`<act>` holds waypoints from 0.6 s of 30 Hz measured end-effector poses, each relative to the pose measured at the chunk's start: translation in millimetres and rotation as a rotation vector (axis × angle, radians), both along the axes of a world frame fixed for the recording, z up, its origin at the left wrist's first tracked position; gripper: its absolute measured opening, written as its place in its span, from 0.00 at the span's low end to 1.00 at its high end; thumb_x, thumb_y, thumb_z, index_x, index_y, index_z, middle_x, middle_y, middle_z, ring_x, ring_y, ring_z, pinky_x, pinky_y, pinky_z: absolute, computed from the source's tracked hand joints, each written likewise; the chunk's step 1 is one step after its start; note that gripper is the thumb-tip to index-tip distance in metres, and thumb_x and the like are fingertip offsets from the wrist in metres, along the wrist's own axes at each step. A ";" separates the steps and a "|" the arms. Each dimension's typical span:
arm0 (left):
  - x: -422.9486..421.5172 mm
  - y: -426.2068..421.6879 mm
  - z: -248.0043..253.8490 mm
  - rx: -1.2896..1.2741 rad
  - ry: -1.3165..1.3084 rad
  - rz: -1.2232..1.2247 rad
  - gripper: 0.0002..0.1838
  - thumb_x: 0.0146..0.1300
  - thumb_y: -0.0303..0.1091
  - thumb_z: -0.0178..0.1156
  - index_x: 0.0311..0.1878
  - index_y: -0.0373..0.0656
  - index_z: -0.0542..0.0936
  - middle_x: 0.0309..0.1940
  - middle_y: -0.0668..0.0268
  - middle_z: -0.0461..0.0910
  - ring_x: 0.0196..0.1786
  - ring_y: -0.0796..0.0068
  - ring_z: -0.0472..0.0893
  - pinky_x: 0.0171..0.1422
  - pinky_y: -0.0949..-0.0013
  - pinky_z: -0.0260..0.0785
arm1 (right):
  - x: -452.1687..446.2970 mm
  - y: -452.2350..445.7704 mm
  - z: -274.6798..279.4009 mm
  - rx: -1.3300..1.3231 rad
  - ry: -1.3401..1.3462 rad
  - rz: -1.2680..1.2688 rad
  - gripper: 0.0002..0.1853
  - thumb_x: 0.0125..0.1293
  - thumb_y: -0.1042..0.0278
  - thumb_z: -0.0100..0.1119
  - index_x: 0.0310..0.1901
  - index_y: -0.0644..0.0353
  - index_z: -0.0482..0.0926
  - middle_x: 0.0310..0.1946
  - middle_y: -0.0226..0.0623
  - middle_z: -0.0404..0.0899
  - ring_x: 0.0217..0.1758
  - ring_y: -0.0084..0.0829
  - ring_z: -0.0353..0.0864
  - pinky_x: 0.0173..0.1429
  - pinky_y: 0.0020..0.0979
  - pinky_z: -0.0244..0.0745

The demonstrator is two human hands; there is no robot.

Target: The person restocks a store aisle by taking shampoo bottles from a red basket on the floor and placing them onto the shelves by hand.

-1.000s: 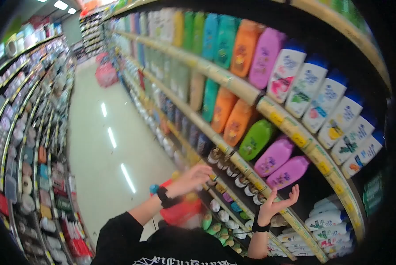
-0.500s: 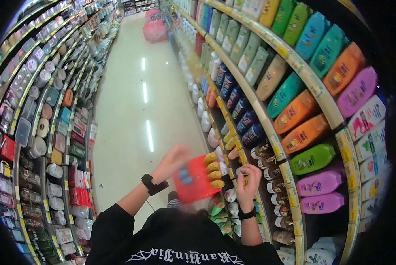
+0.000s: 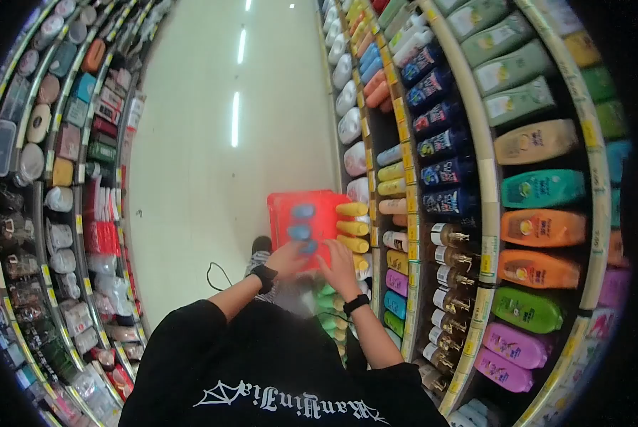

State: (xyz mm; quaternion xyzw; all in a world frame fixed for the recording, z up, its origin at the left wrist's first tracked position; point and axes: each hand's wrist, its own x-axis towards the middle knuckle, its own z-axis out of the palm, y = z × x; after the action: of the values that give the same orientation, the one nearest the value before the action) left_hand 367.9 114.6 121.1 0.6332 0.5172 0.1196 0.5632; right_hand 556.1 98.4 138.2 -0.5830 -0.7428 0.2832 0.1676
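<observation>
A red plastic container [image 3: 280,206], its exact kind unclear, is low in front of me beside the right-hand shelving. Several blurred blue objects [image 3: 301,231], perhaps bottles, show against its red surface. My left hand [image 3: 288,262] reaches over the near part of the container, next to the lowest blue object; blur hides whether it grips anything. At the near right corner is my right hand [image 3: 340,267], fingers stretched out and apart, with nothing visible in them. Yellow-capped bottles [image 3: 352,228] stand in a row on the low shelf just right of the container.
Shelves on the right hold dark blue bottles [image 3: 440,171], pump bottles [image 3: 447,277] and orange bottles [image 3: 543,228]. Left shelves carry boxes, soap cases and a red packet [image 3: 102,238]. A pale tiled aisle floor [image 3: 191,156] runs between. A thin dark cord [image 3: 216,274] loops near my foot.
My view has tilted down and turned. My right hand has left the shelf, where its fingers were curled, and come to the red container. My left hand has drawn back to its near side.
</observation>
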 end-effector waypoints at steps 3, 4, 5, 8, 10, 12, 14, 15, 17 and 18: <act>5.7 -22.3 -46.6 0.002 0.002 0.014 0.32 0.57 0.43 0.58 0.62 0.36 0.65 0.56 0.45 0.70 0.61 0.51 0.68 0.66 0.58 0.59 | -6.3 -8.7 -31.7 -0.121 -0.105 -0.019 0.26 0.59 0.59 0.59 0.56 0.63 0.67 0.52 0.48 0.70 0.58 0.48 0.67 0.62 0.43 0.61; 8.3 -27.9 -55.1 0.004 0.020 0.034 0.31 0.57 0.43 0.58 0.62 0.37 0.65 0.55 0.46 0.71 0.59 0.50 0.70 0.64 0.55 0.60 | -7.5 -11.2 -40.7 -0.155 -0.089 -0.030 0.27 0.58 0.58 0.60 0.56 0.64 0.67 0.53 0.49 0.70 0.58 0.48 0.67 0.62 0.43 0.61; 11.6 -32.1 -64.1 0.005 0.039 0.052 0.31 0.57 0.43 0.57 0.62 0.38 0.65 0.53 0.46 0.73 0.57 0.49 0.72 0.63 0.53 0.62 | -8.5 -15.2 -49.3 -0.192 -0.073 -0.043 0.28 0.58 0.57 0.60 0.56 0.65 0.67 0.53 0.50 0.70 0.58 0.49 0.67 0.62 0.44 0.61; 13.4 -38.7 -84.1 -0.061 0.060 0.024 0.35 0.57 0.42 0.57 0.66 0.41 0.59 0.54 0.48 0.72 0.58 0.50 0.71 0.67 0.39 0.48 | -13.9 -22.1 -66.1 -0.297 -0.078 -0.080 0.29 0.57 0.57 0.62 0.56 0.65 0.66 0.52 0.50 0.71 0.57 0.49 0.68 0.61 0.43 0.62; 13.5 -38.7 -87.1 -0.139 0.040 0.038 0.36 0.57 0.42 0.57 0.67 0.42 0.58 0.55 0.48 0.72 0.58 0.50 0.71 0.68 0.35 0.44 | -16.8 -20.5 -69.3 -0.292 -0.070 -0.112 0.31 0.55 0.60 0.63 0.57 0.65 0.65 0.51 0.49 0.71 0.56 0.48 0.69 0.59 0.41 0.65; 15.1 -35.4 -91.1 -0.020 0.058 0.064 0.36 0.55 0.42 0.58 0.67 0.43 0.59 0.55 0.49 0.71 0.59 0.50 0.70 0.68 0.31 0.38 | -14.7 -17.2 -77.8 -0.284 -0.066 -0.099 0.30 0.55 0.62 0.64 0.58 0.63 0.66 0.51 0.49 0.71 0.56 0.48 0.70 0.58 0.41 0.65; 16.6 -36.0 -101.3 -0.012 0.058 0.052 0.36 0.55 0.42 0.59 0.66 0.43 0.59 0.55 0.50 0.71 0.59 0.50 0.69 0.68 0.31 0.39 | -12.1 -15.9 -84.1 -0.272 -0.061 -0.093 0.30 0.54 0.63 0.64 0.58 0.62 0.66 0.51 0.48 0.71 0.55 0.48 0.70 0.57 0.41 0.66; 16.8 -36.1 -104.1 0.010 0.059 0.049 0.36 0.55 0.42 0.59 0.66 0.43 0.60 0.55 0.50 0.71 0.59 0.50 0.69 0.68 0.32 0.40 | -11.3 -14.3 -85.8 -0.307 -0.076 -0.089 0.31 0.52 0.65 0.65 0.58 0.60 0.66 0.51 0.47 0.72 0.54 0.47 0.71 0.56 0.41 0.67; 16.5 -37.0 -107.0 0.012 0.066 0.034 0.35 0.55 0.42 0.59 0.65 0.43 0.60 0.52 0.48 0.72 0.57 0.49 0.71 0.67 0.32 0.41 | -11.2 -13.2 -87.7 -0.346 -0.086 -0.090 0.32 0.50 0.66 0.66 0.59 0.59 0.66 0.50 0.46 0.72 0.53 0.47 0.72 0.55 0.41 0.68; 16.8 -37.2 -108.6 -0.025 0.112 0.000 0.36 0.55 0.43 0.59 0.65 0.43 0.60 0.51 0.47 0.73 0.55 0.48 0.73 0.68 0.32 0.41 | -10.9 -13.4 -88.8 -0.353 -0.150 -0.050 0.33 0.48 0.67 0.67 0.58 0.58 0.67 0.50 0.45 0.72 0.52 0.47 0.72 0.54 0.41 0.69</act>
State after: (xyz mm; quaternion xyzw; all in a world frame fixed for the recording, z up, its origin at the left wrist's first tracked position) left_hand 384.6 77.4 12.5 0.6318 0.5493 0.0775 0.5414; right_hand 545.2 85.0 49.4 -0.6412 -0.6771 0.3609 0.0139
